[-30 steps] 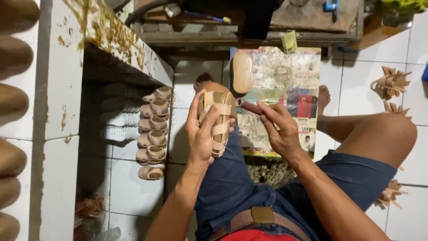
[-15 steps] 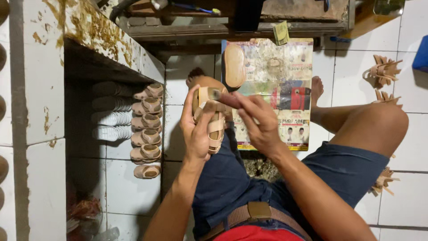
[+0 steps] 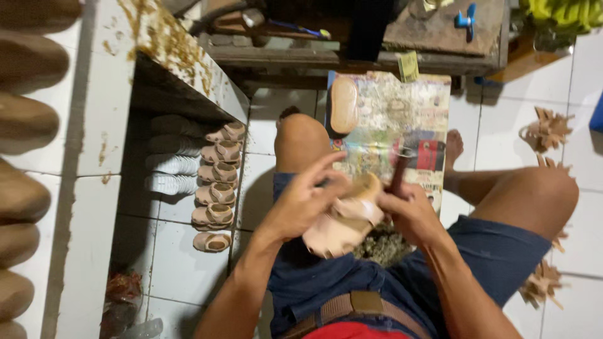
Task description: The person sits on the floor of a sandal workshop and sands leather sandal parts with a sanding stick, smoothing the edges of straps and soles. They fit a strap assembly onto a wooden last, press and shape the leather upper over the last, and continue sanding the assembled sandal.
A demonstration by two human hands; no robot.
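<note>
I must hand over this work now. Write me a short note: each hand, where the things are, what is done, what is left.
Left hand: holds the beige sandal over the lap.
Right hand: grip on a dark tool handle, beside the sandal.
Done: a row of similar sandals stands on the floor by the tiled bench.
Left: the sandal in hand; one bare sole lies on the printed sheet.

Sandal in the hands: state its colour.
Pale beige sandal, clearest in the head view.
</note>
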